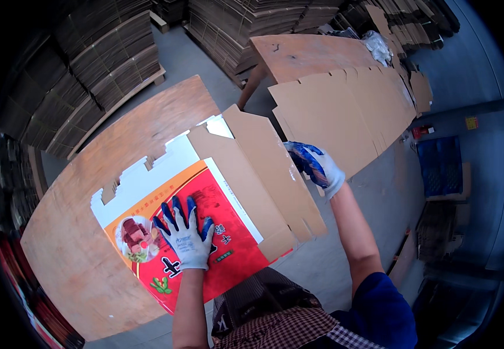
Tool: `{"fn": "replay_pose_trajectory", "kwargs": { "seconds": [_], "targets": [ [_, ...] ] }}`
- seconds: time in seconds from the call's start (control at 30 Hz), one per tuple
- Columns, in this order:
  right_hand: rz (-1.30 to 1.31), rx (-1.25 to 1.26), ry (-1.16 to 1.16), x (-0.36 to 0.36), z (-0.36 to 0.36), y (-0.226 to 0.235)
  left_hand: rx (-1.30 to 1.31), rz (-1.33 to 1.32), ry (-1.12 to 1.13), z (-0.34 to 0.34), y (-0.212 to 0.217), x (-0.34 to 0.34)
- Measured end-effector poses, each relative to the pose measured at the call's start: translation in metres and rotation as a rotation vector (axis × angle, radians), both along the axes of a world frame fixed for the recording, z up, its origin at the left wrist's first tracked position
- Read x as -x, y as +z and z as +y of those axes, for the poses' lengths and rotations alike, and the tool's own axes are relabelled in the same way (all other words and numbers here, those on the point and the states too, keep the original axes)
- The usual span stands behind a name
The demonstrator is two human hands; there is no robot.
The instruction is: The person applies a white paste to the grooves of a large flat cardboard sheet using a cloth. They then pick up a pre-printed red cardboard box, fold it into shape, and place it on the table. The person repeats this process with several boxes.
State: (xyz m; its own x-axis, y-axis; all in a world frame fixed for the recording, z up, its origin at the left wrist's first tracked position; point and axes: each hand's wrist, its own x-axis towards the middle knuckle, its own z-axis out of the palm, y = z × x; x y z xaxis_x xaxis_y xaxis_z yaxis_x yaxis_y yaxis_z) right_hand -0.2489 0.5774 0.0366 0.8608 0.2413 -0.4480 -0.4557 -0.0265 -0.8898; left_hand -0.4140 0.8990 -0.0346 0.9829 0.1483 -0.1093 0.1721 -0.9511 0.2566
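My left hand point(185, 238), in a white glove with blue-coated fingers, lies flat with its fingers spread on a red printed cardboard sheet point(237, 224). The print shows a plate of food and an orange band, and slots are cut along the white far-left edge. To the right, the sheet's plain brown panel point(257, 157) reaches past the table edge. My right hand point(319, 168), gloved the same way, is closed at that panel's right edge, fingers curled together. Its fingertips are partly hidden.
The sheet lies on a wooden table point(83, 232). Flat brown cardboard point(345, 110) covers part of a second table point(304, 52) at the far right. Tall cardboard stacks point(100, 58) stand beyond. A blue crate point(441, 166) is by the right wall; red sheets point(36, 296) are stacked at lower left.
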Motion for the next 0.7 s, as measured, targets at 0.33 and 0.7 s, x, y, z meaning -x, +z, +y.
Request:
{"fn": "replay_pose_trajectory", "kwargs": {
  "seconds": [0.33, 0.7],
  "targets": [
    [-0.783, 0.576, 0.296, -0.022, 0.118, -0.027, 0.044, 0.036, -0.008, 0.008, 0.001, 0.0],
    [-1.107, 0.976, 0.624, -0.039, 0.168, -0.066, 0.047, 0.04, 0.019, 0.006, 0.0, -0.001]
  ]
}}
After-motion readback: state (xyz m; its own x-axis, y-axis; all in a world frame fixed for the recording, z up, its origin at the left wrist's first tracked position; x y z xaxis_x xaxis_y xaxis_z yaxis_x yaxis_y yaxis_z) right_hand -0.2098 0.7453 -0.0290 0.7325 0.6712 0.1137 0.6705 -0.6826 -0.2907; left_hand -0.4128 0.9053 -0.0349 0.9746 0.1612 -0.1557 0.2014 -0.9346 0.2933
